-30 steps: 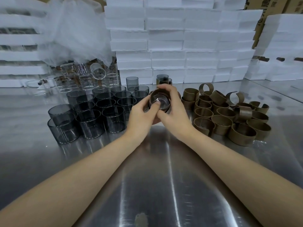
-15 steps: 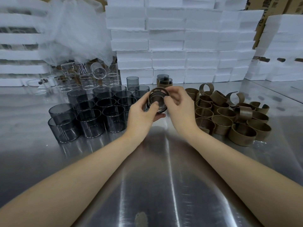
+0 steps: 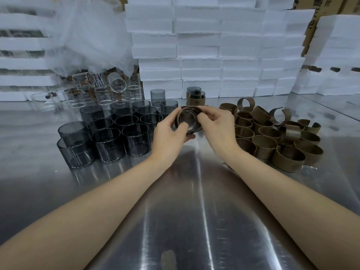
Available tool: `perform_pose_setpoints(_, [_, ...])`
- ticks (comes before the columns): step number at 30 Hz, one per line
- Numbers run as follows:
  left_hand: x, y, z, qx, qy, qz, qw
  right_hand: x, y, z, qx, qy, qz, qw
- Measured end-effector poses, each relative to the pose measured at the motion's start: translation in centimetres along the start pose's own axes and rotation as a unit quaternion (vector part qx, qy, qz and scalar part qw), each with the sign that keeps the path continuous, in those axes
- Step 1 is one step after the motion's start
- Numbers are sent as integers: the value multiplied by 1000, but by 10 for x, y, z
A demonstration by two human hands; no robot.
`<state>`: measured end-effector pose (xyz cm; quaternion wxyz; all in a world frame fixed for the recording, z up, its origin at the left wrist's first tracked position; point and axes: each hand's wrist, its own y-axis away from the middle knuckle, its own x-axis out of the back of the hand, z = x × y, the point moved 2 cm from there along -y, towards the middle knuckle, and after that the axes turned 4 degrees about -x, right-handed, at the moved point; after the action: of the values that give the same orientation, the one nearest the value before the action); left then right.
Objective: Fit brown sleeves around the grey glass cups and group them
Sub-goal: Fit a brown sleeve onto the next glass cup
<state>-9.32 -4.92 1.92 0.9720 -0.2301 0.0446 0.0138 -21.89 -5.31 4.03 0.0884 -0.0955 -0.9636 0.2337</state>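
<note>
Both hands hold one grey glass cup with a brown sleeve around it, its mouth tilted toward me, above the metal table. My left hand cups it from below and the left, thumb on the rim. My right hand pinches the sleeve's top right edge. Several bare grey cups stand grouped to the left. A pile of brown sleeves lies to the right. Two sleeved cups stand behind my hands.
Clear glass cups and crumpled plastic wrap sit at the back left. Stacks of white foam boxes wall off the back. The shiny steel table spreads toward me between my forearms.
The cup has risen slightly and shifted left. My right hand moved from gripping the cup's side to pinching the sleeve's upper edge, and my left thumb now rests on the rim.
</note>
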Motion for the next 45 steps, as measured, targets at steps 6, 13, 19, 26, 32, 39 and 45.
perform_pose_setpoints(6, [2,-3,-1,8,-13,17,1000,-1,0,-3,26,8,-15,1000])
perform_pose_setpoints(13, [4,-4,-2,10,-6,17,1000,0,-2,-1,32,2,-26,999])
perform_pose_setpoints(19, [4,-3,0,8,23,17,1000,0,-5,4,20,-26,-23,999])
perform_pose_setpoints(26, [3,-1,1,15,53,29,998,2,-9,8,26,-44,-25,998])
perform_pose_setpoints(32, [7,-2,3,1,78,18,997,-3,-7,5,-10,-103,-59,993])
perform_pose_setpoints(39, [2,1,4,59,134,-25,989,-18,3,10,-230,-332,-96,910])
perform_pose_setpoints(45, [-1,1,0,143,182,-90,969,-7,4,11,-257,-388,-77,882])
